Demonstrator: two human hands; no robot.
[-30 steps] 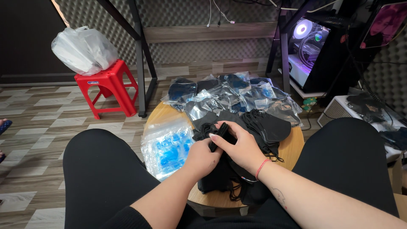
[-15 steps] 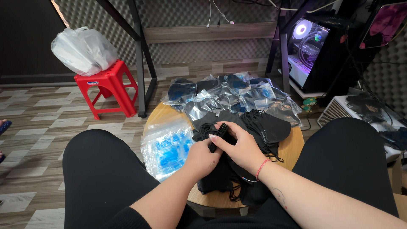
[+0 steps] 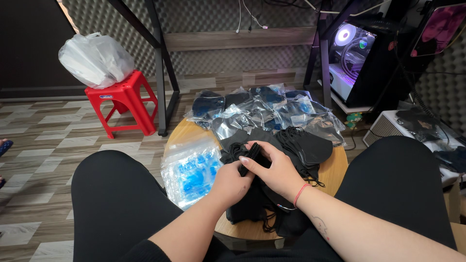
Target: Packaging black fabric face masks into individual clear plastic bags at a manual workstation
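Both hands meet over a small round wooden table [image 3: 335, 167] between my knees. My left hand [image 3: 232, 183] and my right hand [image 3: 274, 167] together grip a folded black face mask [image 3: 250, 158], pinched upright between the fingers. Under the hands lies a pile of loose black masks [image 3: 301, 145] with thin ear loops. A stack of empty clear plastic sleeves with blue print [image 3: 191, 170] lies just left of my left hand. Beyond the pile, several bagged black masks [image 3: 257, 106] are heaped at the table's far edge.
A red plastic stool [image 3: 124, 104] carrying a full white plastic bag [image 3: 94, 58] stands at the far left. Black desk legs [image 3: 160, 73] rise behind the table. A lit computer case [image 3: 357, 58] stands at the far right, with a white box [image 3: 388, 126] beside it.
The hands have shifted slightly on the black mask, folding it narrower; everything else stays where it was.
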